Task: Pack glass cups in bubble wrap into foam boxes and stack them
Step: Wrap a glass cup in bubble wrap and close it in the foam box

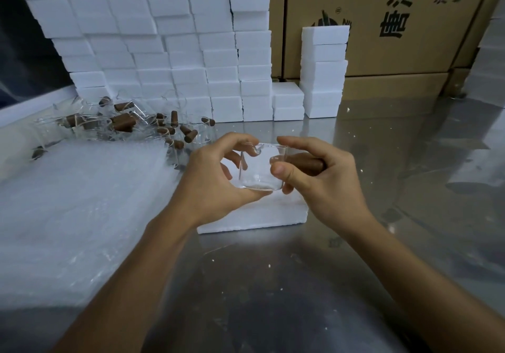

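Glass cup (257, 167) held above foam box (254, 216) on tabletop (273, 284) — left hand (216, 186) cradled the base, right hand (319, 178) pinched its brown handle, probably steadying the bare glass before wrapping.
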Available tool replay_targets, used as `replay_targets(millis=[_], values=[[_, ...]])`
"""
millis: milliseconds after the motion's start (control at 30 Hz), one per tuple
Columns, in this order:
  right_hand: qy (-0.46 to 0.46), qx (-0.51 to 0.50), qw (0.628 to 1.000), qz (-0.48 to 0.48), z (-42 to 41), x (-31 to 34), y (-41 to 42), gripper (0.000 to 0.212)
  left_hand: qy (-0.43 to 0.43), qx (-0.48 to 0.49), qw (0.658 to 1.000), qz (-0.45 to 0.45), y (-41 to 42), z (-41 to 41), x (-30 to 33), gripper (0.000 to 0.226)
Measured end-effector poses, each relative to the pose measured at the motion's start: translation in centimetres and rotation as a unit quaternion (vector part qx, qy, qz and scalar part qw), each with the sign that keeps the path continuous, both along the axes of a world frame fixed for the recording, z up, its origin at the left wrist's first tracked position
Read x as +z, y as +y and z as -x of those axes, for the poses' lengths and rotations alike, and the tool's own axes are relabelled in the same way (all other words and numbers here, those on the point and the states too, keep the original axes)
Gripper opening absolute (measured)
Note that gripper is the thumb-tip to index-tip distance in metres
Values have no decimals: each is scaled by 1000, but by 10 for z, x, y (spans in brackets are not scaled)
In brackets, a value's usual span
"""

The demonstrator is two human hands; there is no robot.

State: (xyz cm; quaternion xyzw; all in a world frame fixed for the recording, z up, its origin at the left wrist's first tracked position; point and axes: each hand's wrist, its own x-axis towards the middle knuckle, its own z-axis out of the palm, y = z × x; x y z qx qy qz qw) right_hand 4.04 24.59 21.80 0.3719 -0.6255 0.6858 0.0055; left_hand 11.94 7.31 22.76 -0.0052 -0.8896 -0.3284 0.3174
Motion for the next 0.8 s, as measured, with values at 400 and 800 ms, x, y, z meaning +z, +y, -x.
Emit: replay_targets(millis=[400, 800], values=[[330, -24, 923, -198, 4, -7, 6, 70, -3, 11, 997, -78, -3, -16, -10, 74], [318, -72, 933, -154, -5, -16, 3, 64, -34, -18, 996, -83, 9, -17, -8, 76]])
